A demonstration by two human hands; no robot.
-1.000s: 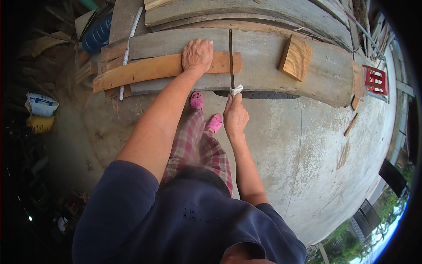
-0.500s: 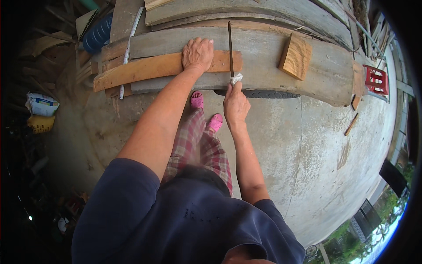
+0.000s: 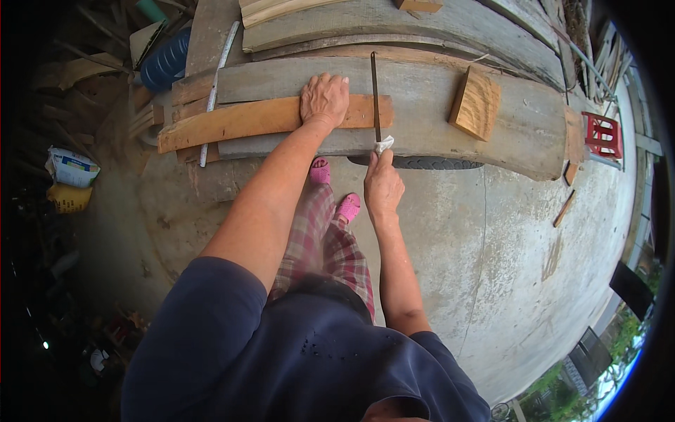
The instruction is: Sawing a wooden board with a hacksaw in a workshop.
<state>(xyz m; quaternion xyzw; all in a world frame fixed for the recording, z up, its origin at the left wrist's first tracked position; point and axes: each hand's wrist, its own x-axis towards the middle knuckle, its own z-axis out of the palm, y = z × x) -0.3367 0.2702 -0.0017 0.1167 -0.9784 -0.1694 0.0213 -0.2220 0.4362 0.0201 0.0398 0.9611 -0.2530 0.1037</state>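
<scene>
A long orange-brown board (image 3: 232, 124) lies across the grey plank (image 3: 415, 88). Near its right part my left hand (image 3: 325, 98) is clamped down on it, fingers curled toward the far edge. My right hand (image 3: 384, 184) is closed round the near end of a narrow dark saw blade (image 3: 375, 95). White wrapping (image 3: 384, 145) shows just above my fingers. The blade points away from me and crosses the board close to its right end; its teeth are too small to make out.
A thick wood block (image 3: 476, 104) rests on the plank at the right. A whitish strip (image 3: 216, 91) lies under the board's left part. Beneath the plank a tyre (image 3: 436, 163) shows. More planks (image 3: 394, 28) lie behind, and a red plastic stool (image 3: 602, 135) stands far right.
The whole view has shifted slightly, bringing another wood piece into sight at the top. Both hands keep their holds, and the blade still crosses the board at nearly the same place.
</scene>
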